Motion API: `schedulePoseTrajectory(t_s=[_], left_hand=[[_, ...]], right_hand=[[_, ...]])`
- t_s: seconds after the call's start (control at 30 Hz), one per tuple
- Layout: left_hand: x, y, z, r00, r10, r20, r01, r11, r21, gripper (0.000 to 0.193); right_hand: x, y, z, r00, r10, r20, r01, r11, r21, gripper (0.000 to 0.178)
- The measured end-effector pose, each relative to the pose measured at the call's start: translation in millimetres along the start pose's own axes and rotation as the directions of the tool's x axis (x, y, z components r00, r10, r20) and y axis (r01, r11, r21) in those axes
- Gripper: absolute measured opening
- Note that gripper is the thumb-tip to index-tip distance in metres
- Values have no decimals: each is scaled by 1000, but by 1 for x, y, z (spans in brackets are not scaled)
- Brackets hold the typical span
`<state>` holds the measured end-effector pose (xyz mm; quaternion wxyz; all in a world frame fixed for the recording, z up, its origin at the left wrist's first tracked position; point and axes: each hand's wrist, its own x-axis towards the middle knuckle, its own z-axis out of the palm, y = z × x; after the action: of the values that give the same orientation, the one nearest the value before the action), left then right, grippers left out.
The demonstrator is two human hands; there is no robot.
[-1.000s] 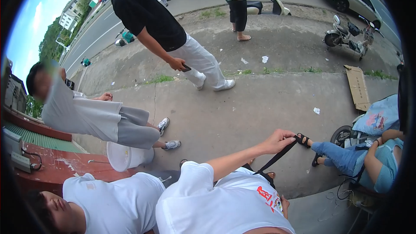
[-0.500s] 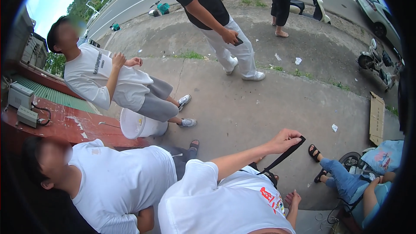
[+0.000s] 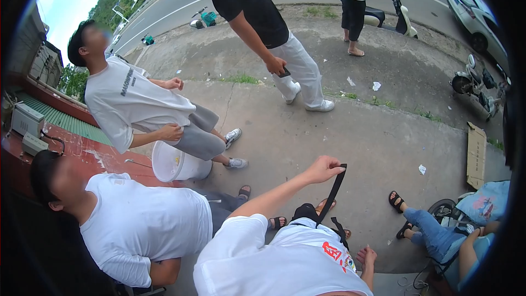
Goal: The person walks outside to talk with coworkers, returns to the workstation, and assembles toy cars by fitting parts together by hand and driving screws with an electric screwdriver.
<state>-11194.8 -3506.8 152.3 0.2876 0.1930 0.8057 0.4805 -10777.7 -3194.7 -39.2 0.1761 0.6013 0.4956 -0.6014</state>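
Left hand (image 3: 322, 170) pinches the upper end of a black strap (image 3: 333, 192) between thumb and fingers; right hand (image 3: 366, 256), empty and half open, hangs beside the white shirt (image 3: 263, 263).

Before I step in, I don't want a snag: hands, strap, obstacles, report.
Left hand pinching black strap; right hand loose, off it. Strap slants down from there. Black-sandalled foot off right, apart from strap.

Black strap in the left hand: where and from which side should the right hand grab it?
Likely best mid-span on the black strap, pinching its flat faces, coming from the right. The left hand pinches the upper end, and the strap slants down fairly straight from there, leaving the middle exposed. The right hand is lower, on that side, and looks empty.
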Motion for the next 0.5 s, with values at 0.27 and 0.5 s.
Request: schedulePoseTrajectory(t_s=[0.27, 0.5], left_hand=[[-53, -76, -441, 421, -1, -907, 676, 668, 313, 68], [-36, 65, -501, 404, -457, -792, 770, 638, 24, 80]], right_hand=[[4, 0, -12, 999, 18, 38, -16, 999, -36, 31], [11, 11, -54, 995, 3, -97, -1, 1000, 22, 32]])
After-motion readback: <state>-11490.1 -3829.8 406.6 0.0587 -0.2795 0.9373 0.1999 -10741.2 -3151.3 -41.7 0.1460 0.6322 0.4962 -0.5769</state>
